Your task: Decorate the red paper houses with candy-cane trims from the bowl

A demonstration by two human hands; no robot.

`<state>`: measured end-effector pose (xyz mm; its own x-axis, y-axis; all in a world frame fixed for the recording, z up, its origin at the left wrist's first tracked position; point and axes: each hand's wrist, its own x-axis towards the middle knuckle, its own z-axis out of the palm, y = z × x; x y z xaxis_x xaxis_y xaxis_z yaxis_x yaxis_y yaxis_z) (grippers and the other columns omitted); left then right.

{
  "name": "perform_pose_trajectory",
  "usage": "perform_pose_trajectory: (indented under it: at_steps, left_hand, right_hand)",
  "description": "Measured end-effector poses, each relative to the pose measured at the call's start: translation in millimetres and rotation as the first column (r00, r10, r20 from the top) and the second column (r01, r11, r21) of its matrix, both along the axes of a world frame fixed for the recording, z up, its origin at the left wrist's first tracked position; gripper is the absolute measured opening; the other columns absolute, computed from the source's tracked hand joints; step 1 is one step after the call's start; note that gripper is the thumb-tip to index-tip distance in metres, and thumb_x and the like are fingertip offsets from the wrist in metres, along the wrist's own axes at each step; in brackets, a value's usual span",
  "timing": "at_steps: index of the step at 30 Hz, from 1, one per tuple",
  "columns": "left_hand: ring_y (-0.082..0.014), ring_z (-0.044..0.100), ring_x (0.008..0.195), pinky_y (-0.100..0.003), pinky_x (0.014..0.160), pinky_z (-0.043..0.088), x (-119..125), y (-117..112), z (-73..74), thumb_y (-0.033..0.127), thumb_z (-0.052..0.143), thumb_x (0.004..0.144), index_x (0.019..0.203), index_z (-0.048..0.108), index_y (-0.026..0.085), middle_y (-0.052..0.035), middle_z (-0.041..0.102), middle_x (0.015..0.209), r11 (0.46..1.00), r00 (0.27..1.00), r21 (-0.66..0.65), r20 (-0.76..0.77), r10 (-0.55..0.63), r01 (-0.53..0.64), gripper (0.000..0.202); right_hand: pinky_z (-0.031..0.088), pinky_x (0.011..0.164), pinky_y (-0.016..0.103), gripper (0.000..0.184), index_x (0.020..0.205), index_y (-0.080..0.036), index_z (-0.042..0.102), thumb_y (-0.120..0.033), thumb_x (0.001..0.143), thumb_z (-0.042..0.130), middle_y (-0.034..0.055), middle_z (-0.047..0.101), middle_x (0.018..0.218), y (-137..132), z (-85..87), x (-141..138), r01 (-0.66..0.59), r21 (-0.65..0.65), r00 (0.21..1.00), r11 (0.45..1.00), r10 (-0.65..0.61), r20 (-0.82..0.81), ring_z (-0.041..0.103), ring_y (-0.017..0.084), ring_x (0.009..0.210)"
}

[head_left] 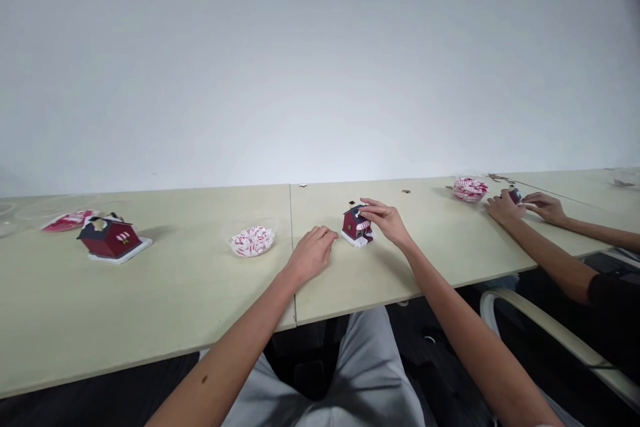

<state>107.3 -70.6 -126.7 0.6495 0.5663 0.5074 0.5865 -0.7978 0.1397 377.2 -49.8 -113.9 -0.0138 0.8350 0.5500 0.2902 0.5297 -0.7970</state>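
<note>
A small red model house (355, 227) with a dark roof and a white base stands on the pale table (175, 293) in front of me. My right hand (386, 221) rests on its right side, fingertips pinched at the roof edge. My left hand (311, 253) lies on the table just left of the house, fingers curled under, nothing visible in it. A clear dish of red-and-white pieces (253, 241) sits further left.
A larger red house (112, 239) on a white base stands at the far left, with a red-and-white sheet (67, 219) behind it. At right, another person's two hands (523, 207) work on a small piece near a second dish (470, 189). A chair armrest (545, 330) curves below.
</note>
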Motion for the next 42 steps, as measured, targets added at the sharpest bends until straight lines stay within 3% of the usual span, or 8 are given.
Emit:
perform_pose_trajectory:
  at_steps: [8, 13, 16, 19, 28, 32, 37, 42]
  left_hand:
    - [-0.0231, 0.058, 0.105, -0.038, 0.092, 0.049, 0, 0, -2.4, 0.013, 0.041, 0.099, 0.119, 0.061, 0.023, -0.0076, 0.064, 0.112, 1.000, 1.000, 0.011, 0.009, -0.011, 0.011, 0.030]
    - [-0.0235, 0.057, 0.107, -0.039, 0.094, 0.049, 1, 0, -1.8, 0.014, 0.041, 0.100, 0.122, 0.060, 0.022, -0.0079, 0.065, 0.113, 1.000, 1.000, 0.004, 0.003, -0.017, 0.017, 0.030]
    - [-0.0235, 0.057, 0.110, -0.040, 0.097, 0.049, 1, -1, 0.1, 0.014, 0.038, 0.101, 0.129, 0.057, 0.022, -0.0090, 0.064, 0.116, 1.000, 0.999, 0.008, 0.023, -0.024, 0.024, 0.034]
    - [-0.0234, 0.057, 0.109, -0.039, 0.097, 0.049, 1, 0, 2.0, 0.015, 0.038, 0.102, 0.123, 0.060, 0.020, -0.0097, 0.063, 0.115, 0.999, 0.999, 0.002, 0.039, -0.036, 0.036, 0.031]
    - [-0.0222, 0.061, 0.100, -0.036, 0.089, 0.050, 0, 0, -0.5, 0.028, 0.035, 0.106, 0.116, 0.057, 0.021, -0.0081, 0.063, 0.108, 0.995, 0.993, -0.096, 0.119, -0.009, 0.021, 0.025]
    - [-0.0224, 0.061, 0.099, -0.036, 0.086, 0.049, -1, 3, -3.9, 0.028, 0.041, 0.103, 0.117, 0.054, 0.021, -0.0077, 0.062, 0.108, 0.992, 0.982, -0.126, 0.190, 0.008, 0.016, 0.020]
    - [-0.0228, 0.059, 0.100, -0.036, 0.091, 0.046, 0, 5, -1.4, 0.027, 0.044, 0.102, 0.107, 0.061, 0.021, -0.0073, 0.062, 0.103, 0.986, 0.971, -0.148, 0.236, -0.040, 0.077, 0.019]
    - [-0.0206, 0.060, 0.095, -0.034, 0.088, 0.046, 6, 7, -0.1, 0.030, 0.050, 0.099, 0.102, 0.066, 0.020, -0.0071, 0.065, 0.101, 0.937, 0.878, -0.311, 0.479, 0.012, 0.157, 0.019]
  right_hand:
    - [0.044, 0.113, 0.043, 0.027, 0.104, -0.031, 0.080, -0.048, 0.091, 0.064, 0.0054, 0.062, 0.141, -4, -9.0, -3, 0.040, 0.110, 0.991, 0.993, -0.053, 0.123, 0.054, 0.026, 0.135]
    - [0.042, 0.115, 0.045, 0.035, 0.119, -0.031, 0.075, -0.049, 0.090, 0.065, 0.0069, 0.052, 0.152, -12, -13.1, -9, 0.061, 0.159, 0.963, 0.985, -0.100, 0.248, 0.048, 0.028, 0.141]
    - [0.037, 0.119, 0.048, 0.048, 0.134, -0.032, 0.066, -0.049, 0.089, 0.067, 0.0074, 0.040, 0.161, -16, -16.1, -10, 0.057, 0.191, 0.917, 0.980, -0.127, 0.379, 0.041, 0.030, 0.147]
    - [0.038, 0.119, 0.047, 0.053, 0.142, -0.032, 0.058, -0.048, 0.092, 0.062, 0.0082, 0.032, 0.165, -17, -18.7, -11, 0.064, 0.209, 0.871, 0.976, -0.156, 0.465, 0.039, 0.029, 0.148]
    - [0.037, 0.120, 0.054, 0.087, 0.160, -0.029, 0.022, -0.047, 0.088, 0.068, 0.0127, 0.039, 0.160, -11, -23.0, -12, 0.081, 0.298, 0.839, 0.951, -0.226, 0.495, 0.038, 0.031, 0.148]
    - [0.037, 0.120, 0.054, 0.075, 0.157, -0.028, 0.028, -0.041, 0.092, 0.062, 0.0135, 0.038, 0.161, -12, -24.2, -12, 0.069, 0.328, 0.827, 0.942, -0.238, 0.509, 0.035, 0.031, 0.150]
    - [0.042, 0.117, 0.054, 0.065, 0.151, -0.026, 0.037, -0.040, 0.092, 0.062, 0.0146, 0.040, 0.159, -17, -23.8, -18, 0.031, 0.363, 0.807, 0.931, -0.238, 0.541, 0.037, 0.031, 0.149]
    - [0.047, 0.113, 0.052, 0.060, 0.144, -0.025, 0.043, -0.045, 0.092, 0.065, 0.0165, 0.043, 0.157, -22, -24.8, -25, -0.009, 0.413, 0.784, 0.911, -0.250, 0.568, 0.044, 0.031, 0.145]
